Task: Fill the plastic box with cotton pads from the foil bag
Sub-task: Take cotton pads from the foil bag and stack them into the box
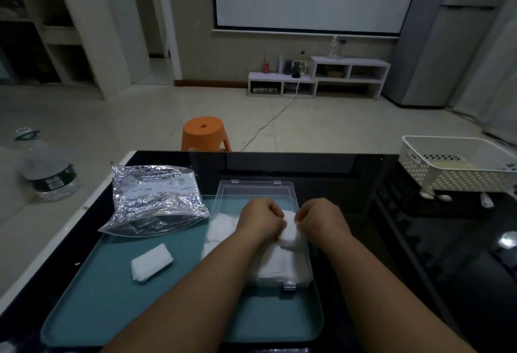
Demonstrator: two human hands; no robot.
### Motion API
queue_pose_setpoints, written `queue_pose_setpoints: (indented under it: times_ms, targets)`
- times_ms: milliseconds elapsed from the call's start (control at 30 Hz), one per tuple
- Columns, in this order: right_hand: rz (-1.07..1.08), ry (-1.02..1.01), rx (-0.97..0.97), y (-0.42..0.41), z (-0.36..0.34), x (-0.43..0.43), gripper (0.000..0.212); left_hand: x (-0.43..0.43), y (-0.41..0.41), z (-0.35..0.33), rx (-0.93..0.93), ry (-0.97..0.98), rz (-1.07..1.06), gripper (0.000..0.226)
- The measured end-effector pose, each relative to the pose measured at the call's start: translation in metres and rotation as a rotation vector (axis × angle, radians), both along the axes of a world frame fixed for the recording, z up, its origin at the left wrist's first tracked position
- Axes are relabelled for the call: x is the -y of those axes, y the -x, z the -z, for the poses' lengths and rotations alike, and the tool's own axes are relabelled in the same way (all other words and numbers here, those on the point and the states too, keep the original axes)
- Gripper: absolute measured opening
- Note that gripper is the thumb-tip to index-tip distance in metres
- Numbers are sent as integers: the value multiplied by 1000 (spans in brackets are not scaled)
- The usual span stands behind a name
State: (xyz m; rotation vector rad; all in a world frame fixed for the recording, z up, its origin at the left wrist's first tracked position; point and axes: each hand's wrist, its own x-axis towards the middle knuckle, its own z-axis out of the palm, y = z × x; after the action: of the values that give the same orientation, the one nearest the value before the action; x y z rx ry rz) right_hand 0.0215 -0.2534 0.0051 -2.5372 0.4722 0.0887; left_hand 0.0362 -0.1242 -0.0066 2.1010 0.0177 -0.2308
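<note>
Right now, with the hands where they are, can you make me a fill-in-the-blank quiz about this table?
1. The foil bag lies to the ____ of the plastic box.
2. The left hand and right hand both grip cotton pads over the ____.
3. The stool beyond the table is ____.

Missing words: left; box; orange.

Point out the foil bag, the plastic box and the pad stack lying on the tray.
foil bag [156,198], head view, crinkled front
plastic box [257,193], head view, clear far end
pad stack [152,261], head view, top pad
</note>
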Motion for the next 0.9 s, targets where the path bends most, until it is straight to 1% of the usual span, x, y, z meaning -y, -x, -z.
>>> queue_pose_setpoints:
  times_ms: [233,367,533,667,733,800,867,900]
  targets:
    - [2,86,-67,-2,7,0,15,4,-2,4,45,-211,113,20]
    - [-21,107,-101,-3,5,0,15,5,0,7,89,-290,137,13]
    - [-45,144,-146,2,6,-5,16,8,0,11,129,-387,166,22]
    - [-65,178,-200,4,6,-9,11,14,0,9,75,-528,252,25]
    - [-68,132,-187,2,6,-8,15,16,-2,7,46,-563,281,26]
    - [-81,107,-125,4,4,-9,22,15,-4,5,26,-577,304,27]
    - [-105,192,-57,7,1,-10,18,13,-4,4,7,-570,315,28]
    - [-120,235,-55,8,1,-10,19,13,-4,4,13,-558,306,28]
